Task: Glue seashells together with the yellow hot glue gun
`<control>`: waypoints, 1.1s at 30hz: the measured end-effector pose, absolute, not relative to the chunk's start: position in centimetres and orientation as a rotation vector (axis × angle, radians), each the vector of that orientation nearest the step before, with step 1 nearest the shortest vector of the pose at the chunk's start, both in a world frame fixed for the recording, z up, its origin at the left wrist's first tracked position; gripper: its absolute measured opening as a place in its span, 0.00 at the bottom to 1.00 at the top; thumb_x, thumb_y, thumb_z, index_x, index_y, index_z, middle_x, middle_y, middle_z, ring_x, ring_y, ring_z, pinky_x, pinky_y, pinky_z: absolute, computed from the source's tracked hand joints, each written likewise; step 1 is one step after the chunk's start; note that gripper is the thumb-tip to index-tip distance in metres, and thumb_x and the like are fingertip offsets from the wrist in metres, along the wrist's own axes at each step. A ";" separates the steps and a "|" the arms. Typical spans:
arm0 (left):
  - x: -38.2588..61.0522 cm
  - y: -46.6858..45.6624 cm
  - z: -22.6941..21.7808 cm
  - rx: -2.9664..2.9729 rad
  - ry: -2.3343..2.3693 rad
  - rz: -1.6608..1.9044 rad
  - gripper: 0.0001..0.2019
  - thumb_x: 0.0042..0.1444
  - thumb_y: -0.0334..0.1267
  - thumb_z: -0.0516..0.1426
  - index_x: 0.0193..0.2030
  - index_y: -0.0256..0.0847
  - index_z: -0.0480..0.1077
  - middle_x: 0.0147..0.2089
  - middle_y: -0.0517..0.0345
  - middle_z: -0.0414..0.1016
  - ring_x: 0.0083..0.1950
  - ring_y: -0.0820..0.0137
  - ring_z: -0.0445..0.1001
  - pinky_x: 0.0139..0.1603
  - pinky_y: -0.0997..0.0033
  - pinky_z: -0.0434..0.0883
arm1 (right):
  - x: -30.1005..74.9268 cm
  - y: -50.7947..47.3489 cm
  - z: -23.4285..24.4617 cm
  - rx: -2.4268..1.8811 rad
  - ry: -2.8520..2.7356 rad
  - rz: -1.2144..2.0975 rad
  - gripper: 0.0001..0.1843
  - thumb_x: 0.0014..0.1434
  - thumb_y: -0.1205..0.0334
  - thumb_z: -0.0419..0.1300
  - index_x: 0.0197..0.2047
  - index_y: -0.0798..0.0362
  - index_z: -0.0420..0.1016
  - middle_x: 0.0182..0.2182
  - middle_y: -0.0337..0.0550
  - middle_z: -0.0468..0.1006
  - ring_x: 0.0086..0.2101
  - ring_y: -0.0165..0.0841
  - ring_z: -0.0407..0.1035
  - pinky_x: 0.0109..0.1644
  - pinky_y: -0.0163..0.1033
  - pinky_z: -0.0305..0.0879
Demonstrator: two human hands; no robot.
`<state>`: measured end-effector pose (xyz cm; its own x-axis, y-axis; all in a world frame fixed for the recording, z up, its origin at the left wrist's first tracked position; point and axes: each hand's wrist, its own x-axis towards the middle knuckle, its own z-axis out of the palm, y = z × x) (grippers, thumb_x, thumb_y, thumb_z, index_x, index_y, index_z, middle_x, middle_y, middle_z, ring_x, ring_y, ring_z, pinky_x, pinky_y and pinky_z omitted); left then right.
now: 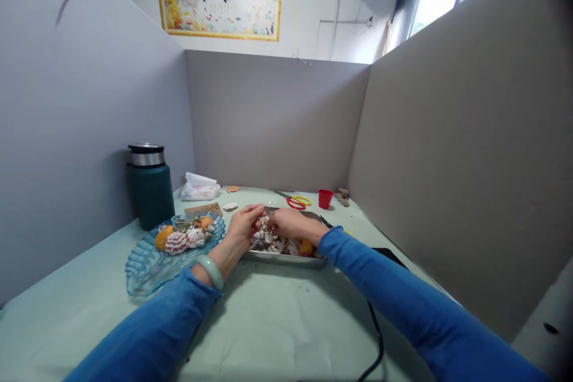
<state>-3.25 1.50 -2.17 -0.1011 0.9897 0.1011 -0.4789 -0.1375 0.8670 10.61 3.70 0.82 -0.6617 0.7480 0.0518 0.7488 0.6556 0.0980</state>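
Metal tray w/ shells sits mid-worktop, toward far edge. Shells prob. light, stiff, smooth, thin ones chippable; best pinched at thicker parts. L hand at tray's L edge, R hand over shells: fingers curled, can't tell if either grip holds anything. Dish crowds L; most room toward near edge, cable on R.

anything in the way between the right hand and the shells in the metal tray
Nothing visible: the right hand is over the metal tray, close above the shells; whether it touches them is unclear.
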 end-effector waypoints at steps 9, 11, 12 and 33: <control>-3.4 1.6 -2.3 0.872 0.804 1.544 0.12 0.39 0.34 0.66 0.32 0.33 0.72 0.23 0.59 0.73 0.15 0.84 0.60 0.15 0.83 0.55 | 11.1 3.1 1.0 -1.366 -2.696 -0.076 0.08 0.51 0.60 0.60 0.34 0.52 0.77 0.31 0.44 0.79 0.31 0.34 0.71 0.28 0.32 0.55; -3.4 1.5 -2.2 0.874 0.792 1.540 0.13 0.39 0.34 0.66 0.33 0.33 0.72 0.24 0.59 0.73 0.15 0.84 0.60 0.15 0.83 0.55 | 12.0 2.3 1.5 -1.358 -2.637 -0.048 0.09 0.54 0.59 0.56 0.35 0.53 0.75 0.31 0.43 0.78 0.30 0.31 0.71 0.27 0.31 0.54; -3.3 1.4 -2.2 0.873 0.780 1.534 0.13 0.39 0.34 0.67 0.33 0.34 0.72 0.25 0.60 0.73 0.15 0.84 0.60 0.15 0.83 0.56 | 12.3 1.7 1.6 -1.343 -2.611 -0.001 0.10 0.56 0.60 0.54 0.35 0.53 0.74 0.29 0.41 0.78 0.28 0.29 0.70 0.27 0.30 0.54; -1.3 0.5 -1.9 0.815 0.702 1.573 0.17 0.37 0.45 0.67 0.30 0.37 0.69 0.22 0.65 0.69 0.20 0.77 0.66 0.21 0.76 0.62 | 9.6 -3.6 -0.5 -0.868 -1.913 1.080 0.04 0.53 0.65 0.55 0.32 0.54 0.71 0.23 0.36 0.72 0.22 0.26 0.64 0.21 0.29 0.61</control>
<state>-1.25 0.47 -1.91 -0.0852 0.9890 0.1211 -0.5704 -0.1481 0.8079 9.63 -3.62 -0.53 -0.4805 0.8305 0.2818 0.1880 0.4114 -0.8919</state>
